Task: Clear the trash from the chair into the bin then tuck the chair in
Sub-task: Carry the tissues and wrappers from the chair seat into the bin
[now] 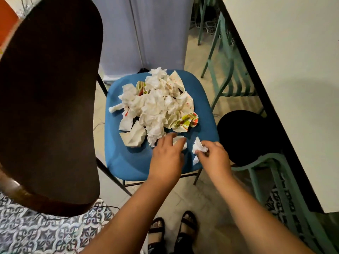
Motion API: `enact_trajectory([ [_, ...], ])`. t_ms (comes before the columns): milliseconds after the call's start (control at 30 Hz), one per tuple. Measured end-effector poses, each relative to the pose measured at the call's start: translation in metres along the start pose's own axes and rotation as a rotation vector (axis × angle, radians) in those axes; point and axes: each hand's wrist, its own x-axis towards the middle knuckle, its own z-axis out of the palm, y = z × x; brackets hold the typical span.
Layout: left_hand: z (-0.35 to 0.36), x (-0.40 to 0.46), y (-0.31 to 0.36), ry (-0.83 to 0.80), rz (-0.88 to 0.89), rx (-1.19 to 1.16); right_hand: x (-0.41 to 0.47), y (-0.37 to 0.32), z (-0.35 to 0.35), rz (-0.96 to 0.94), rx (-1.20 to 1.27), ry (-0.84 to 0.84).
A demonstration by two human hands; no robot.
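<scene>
A blue chair seat is seen from above, with a heap of crumpled napkins piled on its far and middle part; the near strip of the seat is left bare. A small white wad at the near edge of the heap is gripped by the left hand, its fingers curled over it. Just to the right, a second crumpled tissue is pinched between the thumb and fingertips of the right hand, near the seat's right edge. A round black bin stands on the floor just beside that right edge, hemmed in on its right by a white table with a dark rim. A dark brown chair back fills the left side. Green chair frames crowd the far right.
</scene>
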Motion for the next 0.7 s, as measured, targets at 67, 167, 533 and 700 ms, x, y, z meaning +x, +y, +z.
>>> enact_trajectory([
  [67, 0.006, 0.006, 0.004, -0.024, 0.031, 0.092, -0.002, 0.009, -0.005, -0.003, 0.048, 0.029],
  [167, 0.011, 0.012, 0.008, -0.066, 0.035, 0.164, -0.003, 0.021, -0.011, 0.001, 0.107, 0.048],
  [533, 0.018, 0.013, 0.004, -0.2, -0.023, 0.115, -0.001, 0.04, -0.018, 0.089, 0.29, 0.051],
  [700, 0.011, 0.008, 0.003, -0.148, 0.062, 0.106, -0.017, 0.04, -0.015, 0.167, 0.329, 0.061],
])
